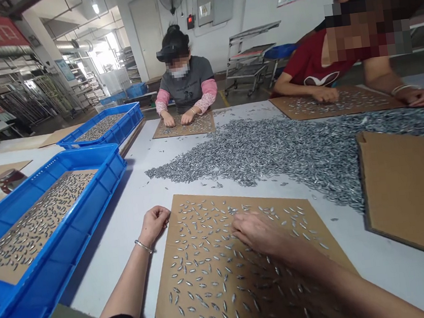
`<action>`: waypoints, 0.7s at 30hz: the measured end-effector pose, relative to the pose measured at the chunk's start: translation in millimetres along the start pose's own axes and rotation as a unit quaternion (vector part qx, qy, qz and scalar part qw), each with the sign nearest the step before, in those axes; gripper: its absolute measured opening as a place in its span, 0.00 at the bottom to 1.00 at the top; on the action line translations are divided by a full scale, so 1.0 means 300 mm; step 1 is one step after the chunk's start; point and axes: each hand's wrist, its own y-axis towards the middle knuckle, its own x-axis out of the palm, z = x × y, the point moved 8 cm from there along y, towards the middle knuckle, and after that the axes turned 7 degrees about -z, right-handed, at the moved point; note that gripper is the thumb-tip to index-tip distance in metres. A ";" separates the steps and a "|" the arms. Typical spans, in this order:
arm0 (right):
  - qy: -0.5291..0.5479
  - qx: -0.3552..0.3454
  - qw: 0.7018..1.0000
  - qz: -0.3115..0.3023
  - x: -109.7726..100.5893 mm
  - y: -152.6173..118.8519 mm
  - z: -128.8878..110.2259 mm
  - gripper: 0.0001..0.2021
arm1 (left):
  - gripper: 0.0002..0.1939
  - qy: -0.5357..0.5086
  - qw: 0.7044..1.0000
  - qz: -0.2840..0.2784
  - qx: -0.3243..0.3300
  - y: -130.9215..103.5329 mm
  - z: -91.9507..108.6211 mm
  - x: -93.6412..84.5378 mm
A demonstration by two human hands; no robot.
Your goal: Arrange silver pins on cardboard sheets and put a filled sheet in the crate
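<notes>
A brown cardboard sheet point(198, 303) lies in front of me, with many small silvery spindle-shaped metal pieces point(191, 295) spread over it, apart from one another. My left hand point(156, 225), a bracelet at its wrist, rests on the white table at the sheet's upper left edge. Its fingers are curled in, and what they may hold is hidden. Over the upper middle of the sheet is my right hand point(256, 230), fingers pinched together and pointing down among the pieces. Anything between those fingertips is too hidden to make out.
A large heap of the same pieces point(257, 149) covers the table beyond the sheet. Stacked cardboard point(415, 192) stands at right. Two blue crates point(95, 180) at left hold cardboard with pieces. Two people point(188, 85) opposite handle pieces on their own sheets point(286, 109).
</notes>
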 end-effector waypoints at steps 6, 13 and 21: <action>-0.015 -0.007 1.000 0.016 0.016 -0.006 -0.023 0.12 | 0.18 0.003 1.000 0.000 0.002 0.001 0.004 0.001; 0.009 0.017 0.999 -0.049 0.021 -0.002 -0.014 0.14 | 0.18 0.002 1.000 0.000 0.005 -0.001 0.009 0.000; 0.018 -0.039 0.998 -0.047 0.000 0.050 -0.069 0.10 | 0.17 0.005 1.000 0.005 0.003 -0.003 0.012 -0.002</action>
